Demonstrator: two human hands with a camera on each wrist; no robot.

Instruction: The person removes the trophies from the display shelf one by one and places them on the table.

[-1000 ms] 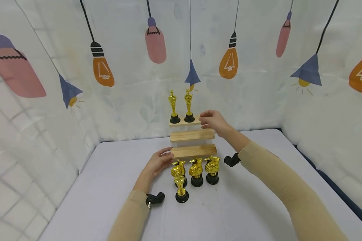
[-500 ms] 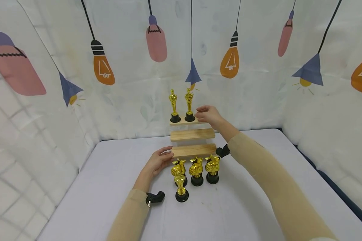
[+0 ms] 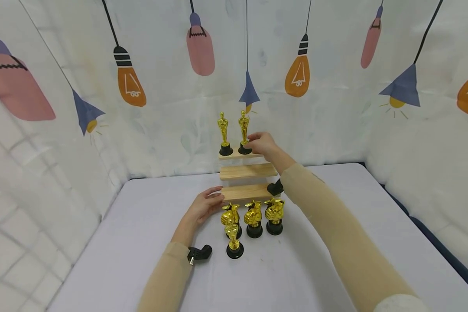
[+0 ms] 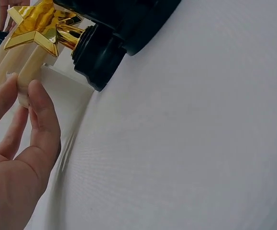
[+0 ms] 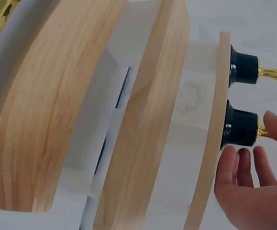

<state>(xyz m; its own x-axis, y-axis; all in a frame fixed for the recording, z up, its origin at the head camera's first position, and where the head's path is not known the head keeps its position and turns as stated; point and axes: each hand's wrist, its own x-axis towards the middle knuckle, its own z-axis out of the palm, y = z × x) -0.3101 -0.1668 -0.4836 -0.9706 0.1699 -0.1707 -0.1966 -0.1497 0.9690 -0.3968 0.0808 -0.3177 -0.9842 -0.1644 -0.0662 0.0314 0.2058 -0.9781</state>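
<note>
My left hand (image 3: 203, 208) pinches the left end of the lowest wooden shelf board (image 3: 243, 192) between thumb and fingers, as the left wrist view shows. At the top board (image 5: 209, 158), my right hand (image 3: 264, 144) is at the right of two gold figure trophies (image 3: 243, 123). Its thumb crosses the gold just above the black base (image 5: 241, 127), and its fingertips are right at the base's edge. The other gold figure trophy (image 3: 223, 125) stands upright to the left on the same board.
Three rounded gold trophies (image 3: 253, 214) stand in a row before the lowest board. A smaller trophy (image 3: 234, 240), with a gold star (image 4: 40, 28) in the left wrist view, stands in front of them. The middle board (image 3: 247, 171) bears nothing. A patterned cloth backdrop hangs behind.
My right hand has moved left along the top board, from its right end to the right-hand figure trophy. The left hand stays on the lowest board's end.
</note>
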